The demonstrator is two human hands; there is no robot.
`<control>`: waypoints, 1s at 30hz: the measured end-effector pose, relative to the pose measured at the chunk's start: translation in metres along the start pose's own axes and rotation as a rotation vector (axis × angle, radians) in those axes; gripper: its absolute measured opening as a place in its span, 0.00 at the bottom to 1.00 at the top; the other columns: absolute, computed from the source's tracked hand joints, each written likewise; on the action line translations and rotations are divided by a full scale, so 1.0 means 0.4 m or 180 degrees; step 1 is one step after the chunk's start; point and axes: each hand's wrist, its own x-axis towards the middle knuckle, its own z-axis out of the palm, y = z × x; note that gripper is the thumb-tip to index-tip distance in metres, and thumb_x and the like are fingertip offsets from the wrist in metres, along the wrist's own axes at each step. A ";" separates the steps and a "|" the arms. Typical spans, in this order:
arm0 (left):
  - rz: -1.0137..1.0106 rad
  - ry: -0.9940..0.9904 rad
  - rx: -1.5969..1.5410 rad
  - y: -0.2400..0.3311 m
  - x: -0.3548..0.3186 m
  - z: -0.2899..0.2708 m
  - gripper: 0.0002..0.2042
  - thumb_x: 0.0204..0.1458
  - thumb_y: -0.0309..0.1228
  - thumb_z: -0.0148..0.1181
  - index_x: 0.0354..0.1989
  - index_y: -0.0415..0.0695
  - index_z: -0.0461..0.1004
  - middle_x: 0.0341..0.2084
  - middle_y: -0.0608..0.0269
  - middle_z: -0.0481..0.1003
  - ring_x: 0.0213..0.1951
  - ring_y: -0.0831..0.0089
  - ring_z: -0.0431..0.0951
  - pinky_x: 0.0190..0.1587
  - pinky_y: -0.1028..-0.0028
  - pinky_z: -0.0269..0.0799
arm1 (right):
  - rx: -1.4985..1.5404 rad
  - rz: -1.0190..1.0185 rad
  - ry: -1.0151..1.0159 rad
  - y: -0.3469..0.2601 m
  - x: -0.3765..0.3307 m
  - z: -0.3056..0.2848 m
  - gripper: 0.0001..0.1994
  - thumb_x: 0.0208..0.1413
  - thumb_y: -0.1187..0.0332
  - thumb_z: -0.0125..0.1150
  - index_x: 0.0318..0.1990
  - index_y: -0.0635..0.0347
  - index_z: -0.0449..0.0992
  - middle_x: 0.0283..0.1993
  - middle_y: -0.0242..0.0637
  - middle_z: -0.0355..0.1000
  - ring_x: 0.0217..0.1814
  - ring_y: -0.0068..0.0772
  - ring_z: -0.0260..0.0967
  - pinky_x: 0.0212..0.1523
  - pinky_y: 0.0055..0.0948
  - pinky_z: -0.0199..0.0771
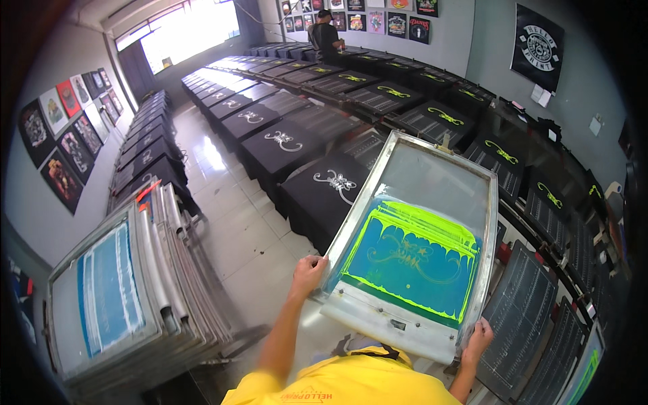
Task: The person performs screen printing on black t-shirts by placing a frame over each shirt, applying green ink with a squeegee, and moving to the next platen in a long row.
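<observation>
Left grip [308, 272], right grip [478, 335], both clasping one screen frame [351, 223]

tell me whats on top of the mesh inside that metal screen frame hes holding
Neon yellow ink is smeared around a teal stencil panel with a scrolled design. The left hand and right hand grip the screen frame. What lies beneath it is covered.

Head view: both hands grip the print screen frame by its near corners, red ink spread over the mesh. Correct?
Not quite: the ink on the mesh is neon yellow-green, not red. The rest stands: in the head view the left hand and right hand grip the print screen frame by its near corners.
</observation>
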 end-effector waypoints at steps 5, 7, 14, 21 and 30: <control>0.0087 -0.0200 -0.0018 0.007 0.189 -0.010 0.22 0.54 0.46 0.57 0.39 0.34 0.80 0.29 0.49 0.80 0.32 0.65 0.79 0.37 0.67 0.72 | 0.0121 0.0060 0.0356 0.000 0.004 0.141 0.17 0.58 0.74 0.52 0.51 0.78 0.73 0.45 0.41 0.75 0.45 0.29 0.70 0.49 0.26 0.68; 0.0159 -0.0223 -0.0116 -0.003 0.278 0.002 0.22 0.54 0.45 0.57 0.38 0.33 0.80 0.28 0.49 0.79 0.31 0.65 0.79 0.37 0.67 0.72 | 0.0147 0.0067 0.0462 0.033 0.032 0.197 0.17 0.58 0.73 0.53 0.51 0.78 0.73 0.45 0.41 0.75 0.46 0.29 0.70 0.49 0.27 0.68; 0.0251 -0.0279 -0.0036 -0.027 0.541 -0.041 0.22 0.53 0.45 0.57 0.35 0.33 0.79 0.24 0.47 0.78 0.28 0.64 0.78 0.35 0.66 0.71 | -0.0009 0.0072 0.0761 0.039 0.065 0.430 0.15 0.57 0.74 0.53 0.48 0.76 0.75 0.42 0.40 0.76 0.43 0.29 0.71 0.48 0.27 0.68; 0.0191 -0.0255 0.0009 -0.071 0.722 -0.098 0.20 0.52 0.43 0.58 0.35 0.34 0.80 0.25 0.50 0.79 0.29 0.65 0.79 0.36 0.67 0.72 | -0.0157 0.0168 0.0860 0.003 0.033 0.602 0.13 0.56 0.75 0.53 0.46 0.73 0.77 0.40 0.38 0.76 0.41 0.28 0.71 0.46 0.26 0.68; 0.0414 -0.0536 -0.0116 -0.186 0.920 -0.181 0.20 0.55 0.41 0.59 0.30 0.30 0.77 0.15 0.58 0.70 0.23 0.77 0.69 0.29 0.69 0.66 | -0.0200 0.0217 0.1083 0.079 -0.037 0.817 0.15 0.56 0.73 0.53 0.47 0.75 0.76 0.45 0.46 0.76 0.46 0.35 0.72 0.51 0.30 0.68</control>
